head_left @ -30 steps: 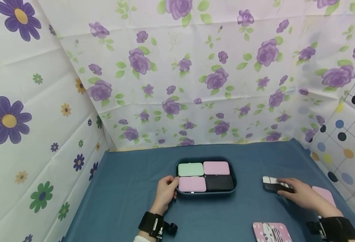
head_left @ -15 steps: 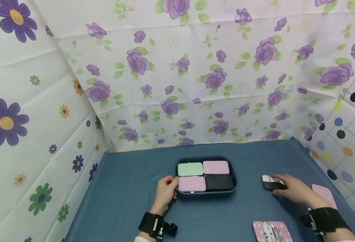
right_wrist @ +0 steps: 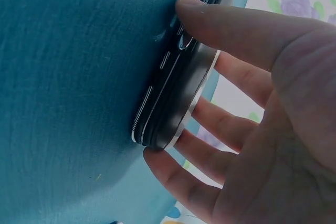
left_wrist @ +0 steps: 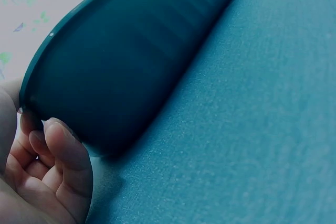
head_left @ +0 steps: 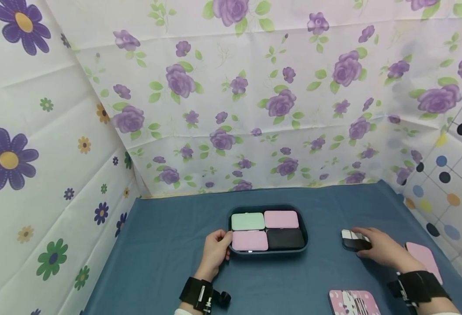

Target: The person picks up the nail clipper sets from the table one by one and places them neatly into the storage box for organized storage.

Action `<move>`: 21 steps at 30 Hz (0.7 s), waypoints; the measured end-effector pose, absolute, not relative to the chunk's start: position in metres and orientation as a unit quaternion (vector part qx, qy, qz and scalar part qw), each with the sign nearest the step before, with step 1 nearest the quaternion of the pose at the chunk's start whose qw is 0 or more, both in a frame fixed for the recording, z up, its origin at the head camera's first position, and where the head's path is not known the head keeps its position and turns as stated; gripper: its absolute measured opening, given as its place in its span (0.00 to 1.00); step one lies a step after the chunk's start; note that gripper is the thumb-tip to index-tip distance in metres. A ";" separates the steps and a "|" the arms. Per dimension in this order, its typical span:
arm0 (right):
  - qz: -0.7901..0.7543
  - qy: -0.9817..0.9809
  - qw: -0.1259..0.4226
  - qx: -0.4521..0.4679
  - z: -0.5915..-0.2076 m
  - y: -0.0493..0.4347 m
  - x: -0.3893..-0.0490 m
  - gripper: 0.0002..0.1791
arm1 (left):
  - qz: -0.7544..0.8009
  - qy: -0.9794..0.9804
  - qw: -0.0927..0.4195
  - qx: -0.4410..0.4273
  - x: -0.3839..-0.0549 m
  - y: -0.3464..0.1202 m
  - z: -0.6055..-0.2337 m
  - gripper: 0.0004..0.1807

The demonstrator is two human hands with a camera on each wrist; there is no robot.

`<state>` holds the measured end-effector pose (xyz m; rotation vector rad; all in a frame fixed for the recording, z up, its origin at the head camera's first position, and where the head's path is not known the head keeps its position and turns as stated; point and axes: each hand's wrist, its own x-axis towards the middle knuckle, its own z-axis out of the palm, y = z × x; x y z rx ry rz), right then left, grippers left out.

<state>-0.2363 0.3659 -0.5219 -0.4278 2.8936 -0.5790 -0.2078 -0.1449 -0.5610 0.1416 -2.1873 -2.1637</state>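
Observation:
At the left end of the dark blue tray [head_left: 268, 255], my left hand [head_left: 216, 251] pinches the rim between thumb and fingers. The left wrist view shows the fingers [left_wrist: 68, 156] curled against the tray's outer wall. Inside lie a green case [head_left: 248, 221], two pink cases and a black case [head_left: 286, 239], two by two. To the tray's right, my right hand [head_left: 384, 247] grips a flat black-and-white case [head_left: 350, 240]. In the right wrist view its thumb is on the seamed side with the small clasp, and the other fingers reach round the far side and end.
A plain pink case [head_left: 424, 258] lies beyond my right wrist, partly behind it. Nearer me is a pink case with a cartoon print [head_left: 352, 302], cut by the frame's bottom edge. Patterned cloth walls [head_left: 223, 109] enclose the blue table cloth [head_left: 168, 232].
My right hand has shifted left along the black-and-white case and now covers its right part. That case stays in about the same spot. The left hand and tray have not moved.

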 end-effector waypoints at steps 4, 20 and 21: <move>-0.193 0.968 0.082 -0.139 -0.522 0.367 -0.236 0.43 | -0.700 -0.712 0.028 0.045 -0.208 -0.144 -0.563 0.18; -0.202 0.972 0.052 -0.106 -0.531 0.364 -0.227 0.42 | -0.702 -0.711 0.024 0.042 -0.206 -0.146 -0.559 0.19; -0.201 0.973 0.051 -0.104 -0.531 0.364 -0.226 0.42 | -0.702 -0.711 0.024 0.041 -0.207 -0.146 -0.559 0.19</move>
